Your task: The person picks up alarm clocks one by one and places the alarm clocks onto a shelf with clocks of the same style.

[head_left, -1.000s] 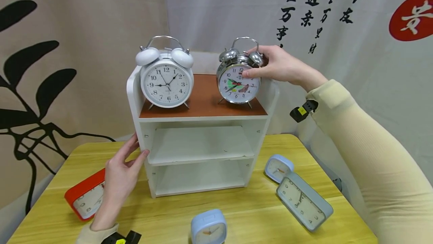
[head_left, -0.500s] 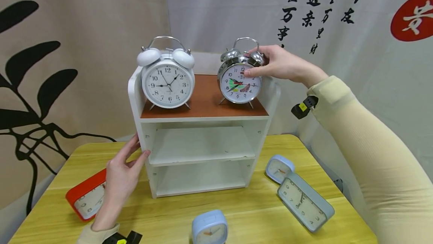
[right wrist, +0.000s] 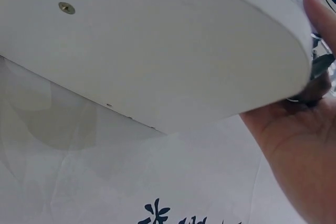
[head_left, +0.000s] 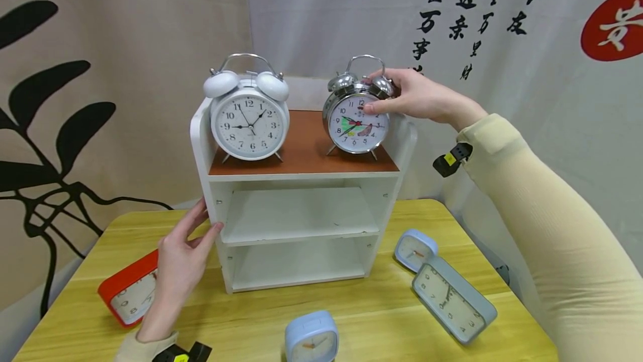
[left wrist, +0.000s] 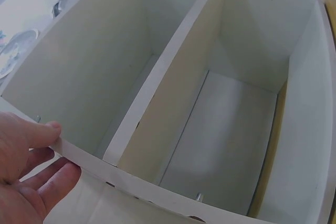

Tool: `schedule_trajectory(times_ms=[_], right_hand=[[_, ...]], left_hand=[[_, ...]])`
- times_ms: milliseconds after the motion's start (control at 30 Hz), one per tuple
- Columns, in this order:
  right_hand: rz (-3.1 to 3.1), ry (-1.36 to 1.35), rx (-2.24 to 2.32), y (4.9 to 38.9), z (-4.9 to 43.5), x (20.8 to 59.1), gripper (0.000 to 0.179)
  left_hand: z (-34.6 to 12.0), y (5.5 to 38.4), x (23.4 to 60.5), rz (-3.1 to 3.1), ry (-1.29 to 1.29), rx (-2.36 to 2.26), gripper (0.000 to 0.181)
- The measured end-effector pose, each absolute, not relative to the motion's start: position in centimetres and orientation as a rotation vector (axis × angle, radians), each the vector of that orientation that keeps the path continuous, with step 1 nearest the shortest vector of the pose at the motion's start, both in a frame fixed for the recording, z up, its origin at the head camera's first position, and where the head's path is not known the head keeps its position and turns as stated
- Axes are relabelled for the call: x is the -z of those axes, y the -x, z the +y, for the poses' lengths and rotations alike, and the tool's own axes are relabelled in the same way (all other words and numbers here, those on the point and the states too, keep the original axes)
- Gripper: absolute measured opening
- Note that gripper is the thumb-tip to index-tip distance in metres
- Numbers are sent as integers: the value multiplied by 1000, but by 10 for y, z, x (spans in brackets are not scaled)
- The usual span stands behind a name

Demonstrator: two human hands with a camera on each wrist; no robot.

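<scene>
In the head view, my right hand [head_left: 422, 96] grips a silver twin-bell alarm clock [head_left: 356, 125], thumb on its face and fingers behind. The clock stands on the brown top of a small white shelf [head_left: 301, 239], near its right side. My left hand [head_left: 183, 261] holds the shelf's left side panel, thumb on the front edge. The left wrist view shows this hand [left wrist: 31, 166] pinching the panel's edge. A larger white twin-bell alarm clock [head_left: 249, 125] stands upright at the top's left. In the right wrist view, the shelf's side panel [right wrist: 157, 56] hides most of the silver clock.
A red clock [head_left: 130, 289] lies left, partly behind my left hand. One small blue clock [head_left: 311, 337] stands in front; another blue clock [head_left: 415, 250] leans by a grey-blue rectangular clock [head_left: 454, 300] on the right. All rest on the wooden table [head_left: 241, 323]. A printed curtain [head_left: 321, 16] hangs behind.
</scene>
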State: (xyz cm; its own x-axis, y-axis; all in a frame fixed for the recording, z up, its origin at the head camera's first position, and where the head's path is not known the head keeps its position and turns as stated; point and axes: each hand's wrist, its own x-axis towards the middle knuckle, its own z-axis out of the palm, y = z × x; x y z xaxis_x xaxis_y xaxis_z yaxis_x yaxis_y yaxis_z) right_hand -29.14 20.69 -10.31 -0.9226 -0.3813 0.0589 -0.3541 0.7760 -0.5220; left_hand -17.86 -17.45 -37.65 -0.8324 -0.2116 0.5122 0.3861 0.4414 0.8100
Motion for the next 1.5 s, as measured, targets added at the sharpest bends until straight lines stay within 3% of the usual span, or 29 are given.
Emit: schedule_trajectory(times_ms=[500,1000,1500], right_hand=[[2991,683,976,278,213,114,99],[3158,669,1322,220,267,134,75],[3313,667,1010,179,292,205,85]], left_hand=[[-175,180,376,-2161,119,1419,60],[-176,177,376,-2122,128,1416,59],[-175,179,377,-2123,145,1442,58]])
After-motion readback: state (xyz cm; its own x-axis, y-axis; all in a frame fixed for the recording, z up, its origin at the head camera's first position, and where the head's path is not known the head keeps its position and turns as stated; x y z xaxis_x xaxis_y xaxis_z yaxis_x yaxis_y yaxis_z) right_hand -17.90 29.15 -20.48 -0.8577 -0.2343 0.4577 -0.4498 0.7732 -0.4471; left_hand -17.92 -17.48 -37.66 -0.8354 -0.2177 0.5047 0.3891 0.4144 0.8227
